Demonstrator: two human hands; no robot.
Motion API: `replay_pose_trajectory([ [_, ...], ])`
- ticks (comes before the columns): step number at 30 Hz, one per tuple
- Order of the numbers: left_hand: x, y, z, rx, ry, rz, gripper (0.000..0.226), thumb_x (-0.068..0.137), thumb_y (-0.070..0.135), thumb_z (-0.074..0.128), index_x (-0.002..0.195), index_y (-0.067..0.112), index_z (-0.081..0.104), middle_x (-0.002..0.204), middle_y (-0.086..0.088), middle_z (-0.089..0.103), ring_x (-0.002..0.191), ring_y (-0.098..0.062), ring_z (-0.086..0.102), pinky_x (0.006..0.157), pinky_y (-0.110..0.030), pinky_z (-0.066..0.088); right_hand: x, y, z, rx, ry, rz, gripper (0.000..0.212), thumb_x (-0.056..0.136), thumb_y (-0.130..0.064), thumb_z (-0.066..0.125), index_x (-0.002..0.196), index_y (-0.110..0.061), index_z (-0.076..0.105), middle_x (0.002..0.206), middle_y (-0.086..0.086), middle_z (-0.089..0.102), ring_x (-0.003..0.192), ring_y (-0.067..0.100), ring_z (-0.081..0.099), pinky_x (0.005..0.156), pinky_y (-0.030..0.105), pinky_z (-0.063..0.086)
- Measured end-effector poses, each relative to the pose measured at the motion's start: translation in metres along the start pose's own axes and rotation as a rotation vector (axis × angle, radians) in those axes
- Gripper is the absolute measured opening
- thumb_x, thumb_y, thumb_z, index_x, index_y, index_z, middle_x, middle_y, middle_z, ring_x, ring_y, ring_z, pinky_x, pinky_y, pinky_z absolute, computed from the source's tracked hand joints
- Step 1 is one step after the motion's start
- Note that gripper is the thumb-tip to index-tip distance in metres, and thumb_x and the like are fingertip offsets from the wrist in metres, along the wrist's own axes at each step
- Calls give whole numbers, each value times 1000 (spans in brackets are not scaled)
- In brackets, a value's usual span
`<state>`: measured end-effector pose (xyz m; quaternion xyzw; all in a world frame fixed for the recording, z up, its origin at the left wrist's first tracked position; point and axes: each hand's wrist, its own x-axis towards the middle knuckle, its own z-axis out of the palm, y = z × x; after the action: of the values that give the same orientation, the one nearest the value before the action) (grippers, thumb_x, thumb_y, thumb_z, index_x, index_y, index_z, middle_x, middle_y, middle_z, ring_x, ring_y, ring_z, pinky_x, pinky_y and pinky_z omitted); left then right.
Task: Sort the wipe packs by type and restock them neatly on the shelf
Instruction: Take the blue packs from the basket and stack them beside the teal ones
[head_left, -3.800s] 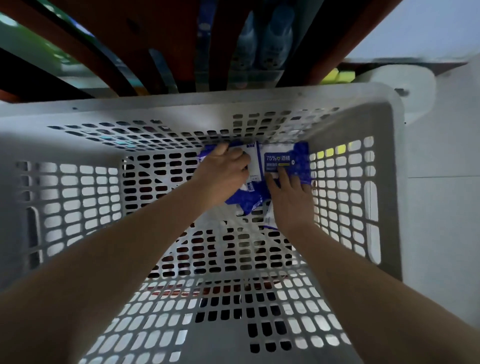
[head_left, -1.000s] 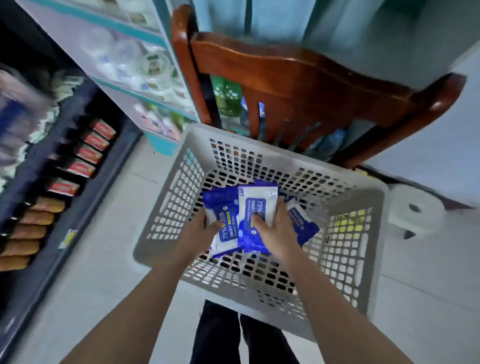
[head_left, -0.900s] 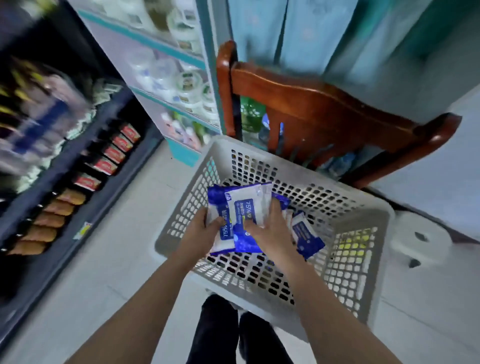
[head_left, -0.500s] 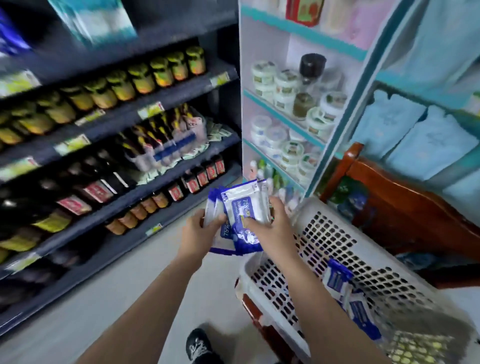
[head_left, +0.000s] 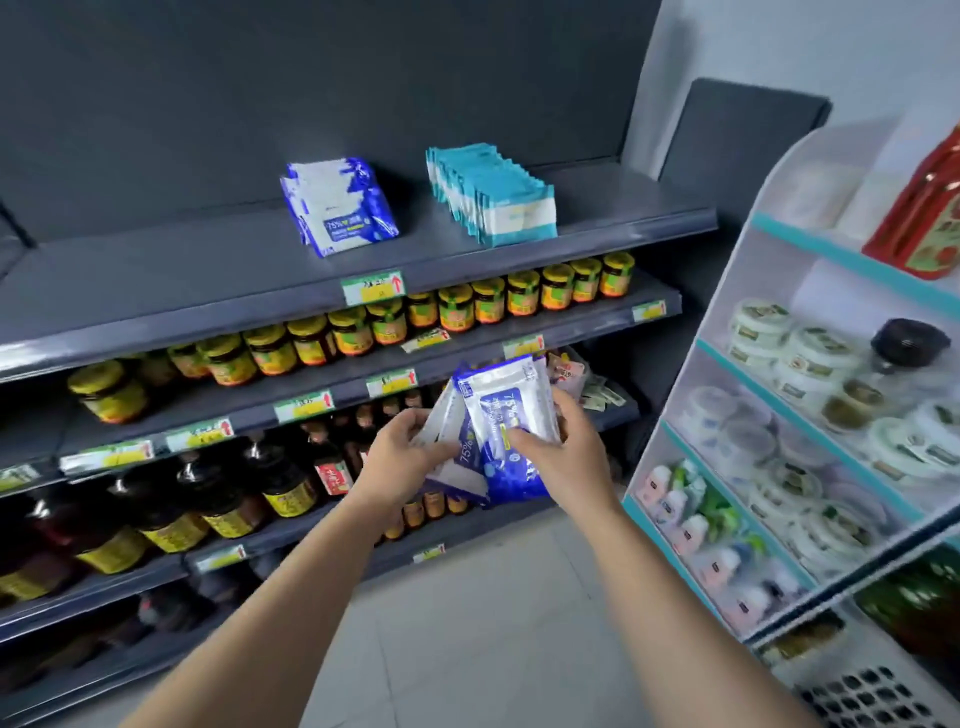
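Observation:
Both hands hold a bunch of blue-and-white wipe packs (head_left: 506, 415) at chest height in front of the dark shelving. My left hand (head_left: 402, 457) grips the bunch from the left and my right hand (head_left: 563, 457) grips it from the right, fingers over the front pack. On the grey top shelf (head_left: 182, 280) stands a row of the same blue-and-white wipe packs (head_left: 337, 205). To its right, a gap apart, stands a row of teal-and-white wipe packs (head_left: 491, 192). The held bunch is well below that shelf.
Jars with yellow labels (head_left: 363, 327) fill the second shelf, and dark bottles (head_left: 218, 493) the lower ones. A white rack with teal edges (head_left: 810, 415) full of tubs and small bottles stands at the right. The grey basket's corner (head_left: 878, 699) shows at bottom right.
The hands gathered the packs in the basket, lifted them out, and my view swung up and left from the basket to the shelves. The top shelf with both rows has come into view.

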<state>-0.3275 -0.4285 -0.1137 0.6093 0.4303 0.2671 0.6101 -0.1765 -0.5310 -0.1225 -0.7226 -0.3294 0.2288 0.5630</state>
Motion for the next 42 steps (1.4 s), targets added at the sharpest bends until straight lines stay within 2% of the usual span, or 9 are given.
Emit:
replay_pose_trajectory([
  [4, 36, 35, -38, -51, 100, 95, 27, 78, -2, 71, 95, 19, 64, 85, -5, 69, 61, -11, 65, 61, -30, 54, 42, -32, 32, -28, -64, -92, 47, 77, -23, 76, 119, -29, 55, 109, -15, 65, 102, 11, 62, 90, 35, 50],
  [8, 77, 71, -67, -26, 168, 175, 27, 62, 16, 76, 86, 29, 72, 84, -4, 71, 74, -23, 67, 75, -45, 56, 90, -61, 55, -37, -94, -152, 47, 77, -19, 77, 114, -28, 51, 101, -14, 66, 94, 11, 65, 86, 40, 52],
  [11, 117, 93, -86, -5, 229, 213, 33, 68, 9, 81, 94, 25, 69, 91, -8, 71, 81, -27, 68, 81, -49, 56, 132, -81, 67, -78, -122, -211, 40, 77, -19, 78, 104, -27, 50, 96, -15, 64, 92, 12, 65, 82, 40, 53],
  [15, 170, 123, -105, 33, 332, 254, 26, 78, 6, 75, 98, 13, 60, 93, -8, 70, 73, -18, 68, 63, -36, 58, 192, -109, 80, -122, -233, -321, 36, 78, -15, 78, 104, -20, 53, 97, -11, 67, 89, 9, 65, 82, 42, 54],
  [19, 216, 143, -125, 38, 395, 278, 24, 76, 13, 79, 93, 15, 63, 84, -2, 71, 68, -15, 66, 63, -30, 54, 245, -130, 98, -251, -325, -442, 35, 77, -20, 78, 97, -32, 51, 100, -15, 67, 92, 6, 65, 79, 44, 55],
  [24, 264, 159, -149, 95, 424, 261, 26, 74, 15, 81, 92, 13, 62, 78, 3, 68, 55, -5, 61, 49, -19, 43, 290, -149, 123, -507, -381, -594, 40, 75, -28, 79, 104, -36, 53, 107, -7, 66, 97, 13, 61, 81, 40, 54],
  [31, 318, 157, -170, 159, 416, 215, 16, 77, 8, 76, 86, 11, 62, 76, 0, 67, 62, -11, 62, 60, -27, 48, 330, -170, 158, -725, -471, -583, 41, 79, -31, 75, 113, -40, 54, 107, -5, 48, 107, 24, 45, 86, 33, 39],
  [35, 340, 146, -181, 145, 413, 150, 20, 76, 12, 79, 88, 9, 64, 79, -1, 69, 62, -12, 63, 60, -27, 50, 343, -173, 178, -799, -523, -586, 46, 83, -31, 72, 123, -39, 52, 123, 0, 50, 114, 25, 42, 86, 31, 34],
  [42, 351, 136, -188, 123, 381, 107, 29, 84, 25, 73, 103, 9, 59, 90, -2, 70, 68, -14, 67, 60, -29, 51, 359, -172, 208, -980, -587, -659, 56, 89, -38, 64, 141, -36, 43, 137, -3, 51, 126, 18, 41, 104, 38, 29],
])
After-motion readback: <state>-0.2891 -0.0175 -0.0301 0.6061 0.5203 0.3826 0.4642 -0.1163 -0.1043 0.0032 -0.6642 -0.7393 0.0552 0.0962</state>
